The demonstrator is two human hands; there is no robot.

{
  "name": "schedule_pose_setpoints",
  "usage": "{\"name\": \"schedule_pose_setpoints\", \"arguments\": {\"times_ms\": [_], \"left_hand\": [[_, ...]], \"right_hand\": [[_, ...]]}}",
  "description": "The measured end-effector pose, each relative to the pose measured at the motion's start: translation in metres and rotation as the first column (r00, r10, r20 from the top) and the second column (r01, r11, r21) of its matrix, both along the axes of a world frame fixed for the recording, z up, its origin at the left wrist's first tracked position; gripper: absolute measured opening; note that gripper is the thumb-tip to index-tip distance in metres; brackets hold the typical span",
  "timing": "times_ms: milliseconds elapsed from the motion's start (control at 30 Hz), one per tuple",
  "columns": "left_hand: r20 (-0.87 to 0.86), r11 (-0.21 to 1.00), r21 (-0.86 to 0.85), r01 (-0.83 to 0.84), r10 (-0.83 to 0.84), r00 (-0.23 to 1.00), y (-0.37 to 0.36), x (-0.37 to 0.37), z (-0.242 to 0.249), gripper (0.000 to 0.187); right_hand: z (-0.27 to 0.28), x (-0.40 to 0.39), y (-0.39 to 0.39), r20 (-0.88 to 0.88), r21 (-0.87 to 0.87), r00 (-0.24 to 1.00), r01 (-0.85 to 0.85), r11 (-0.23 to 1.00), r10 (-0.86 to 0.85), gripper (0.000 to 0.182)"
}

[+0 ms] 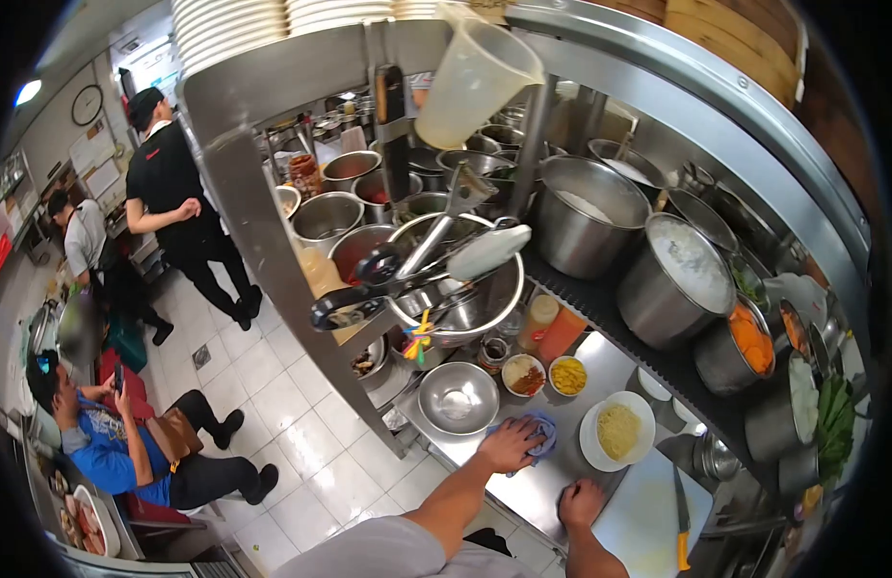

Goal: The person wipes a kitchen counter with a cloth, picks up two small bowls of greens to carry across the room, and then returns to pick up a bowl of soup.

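Observation:
My left hand (511, 446) presses a crumpled blue cloth (544, 435) onto the steel counter, its fingers curled over the cloth. Just beyond it is a metal mixing bowl (458, 398) with nothing visible inside. My right hand (581, 503) rests at the counter's front edge with its fingers curled in, and nothing shows in it. Beside that hand lies a white cutting board (648, 515), bearing a knife (682, 525) with an orange handle. A white bowl of pale yellow shreds (619, 431) stands behind the board, between the hands and the shelf.
Small bowls of yellow pieces (568, 376) and red-brown seasoning (523, 375) sit behind the cloth. Steel pots (590, 217) line the shelf above. A plastic measuring jug (475, 77) and utensils hang overhead. At left, a person in blue (109, 438) sits; two others stand.

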State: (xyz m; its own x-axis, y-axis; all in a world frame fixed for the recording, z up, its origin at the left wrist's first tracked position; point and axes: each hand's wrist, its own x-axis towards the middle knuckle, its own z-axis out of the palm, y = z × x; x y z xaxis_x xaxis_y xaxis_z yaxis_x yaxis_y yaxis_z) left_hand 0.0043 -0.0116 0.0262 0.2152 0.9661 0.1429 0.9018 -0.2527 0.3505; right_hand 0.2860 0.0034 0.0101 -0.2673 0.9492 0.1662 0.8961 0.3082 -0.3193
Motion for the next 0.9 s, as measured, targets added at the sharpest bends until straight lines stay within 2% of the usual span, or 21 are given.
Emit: {"name": "schedule_pose_setpoints", "arguments": {"times_ms": [67,133,200,267,333,467,533,567,600,667,700,800,900], "left_hand": [[-0.006,1.0,0.014,0.01,-0.01,1.0,-0.003,-0.005,-0.005,0.061],[0.035,0.999,-0.032,0.003,-0.002,0.999,0.002,-0.003,-0.011,0.06],[0.014,1.0,0.024,-0.004,0.003,1.0,0.003,-0.002,-0.016,0.058],[0.004,0.999,0.045,-0.015,0.015,1.0,0.005,-0.001,-0.016,0.057],[0.009,0.996,0.089,-0.012,0.011,1.0,0.005,-0.001,-0.01,0.057],[-0.02,0.997,0.082,-0.003,0.005,1.0,0.006,0.0,-0.01,0.056],[-0.021,0.994,0.105,-0.031,0.033,0.999,0.005,0.0,-0.019,0.057],[-0.046,0.997,0.076,-0.004,0.008,0.999,0.006,0.001,-0.019,0.058],[-0.078,0.999,0.046,-0.009,0.012,0.997,0.007,0.0,-0.018,0.059],[-0.002,1.0,0.026,-0.001,0.001,1.0,0.008,-0.003,-0.032,0.059],[-0.028,1.0,0.001,-0.019,0.019,0.999,0.004,-0.001,-0.02,0.059],[-0.052,0.998,-0.034,-0.061,0.06,0.997,0.002,-0.003,-0.006,0.058],[-0.04,0.998,-0.052,-0.03,0.028,0.999,0.001,-0.001,-0.005,0.058]], "right_hand": [[0.007,-0.008,0.001,-0.01,0.027,1.0,0.016,0.999,-0.016,0.017],[0.022,-0.011,-0.002,-0.004,-0.146,0.998,0.057,0.988,-0.058,0.018],[0.016,-0.006,-0.001,-0.032,-0.066,0.999,0.029,0.997,-0.031,0.02],[0.011,-0.002,0.003,0.013,-0.133,1.0,0.03,0.991,-0.028,0.019],[0.0,-0.001,0.0,-0.006,-0.003,1.0,0.025,1.0,-0.025,0.018],[0.001,-0.002,-0.001,-0.042,0.046,0.999,0.036,0.998,-0.034,0.015],[0.0,0.003,-0.002,-0.089,-0.008,0.995,0.047,0.999,-0.048,0.015],[-0.001,0.001,0.003,-0.138,-0.052,0.99,0.023,0.998,-0.03,0.015],[0.006,-0.001,0.003,-0.04,-0.051,0.999,0.011,0.999,-0.013,0.017],[-0.003,-0.002,0.003,-0.134,0.052,0.991,0.008,0.999,-0.001,0.013],[-0.007,-0.002,0.003,-0.109,0.011,0.994,0.008,1.0,-0.007,0.012],[-0.014,-0.001,0.003,-0.09,0.139,0.996,-0.01,0.99,0.023,0.011],[-0.013,0.004,0.003,-0.077,0.069,0.997,0.001,0.998,0.004,0.014]]}}
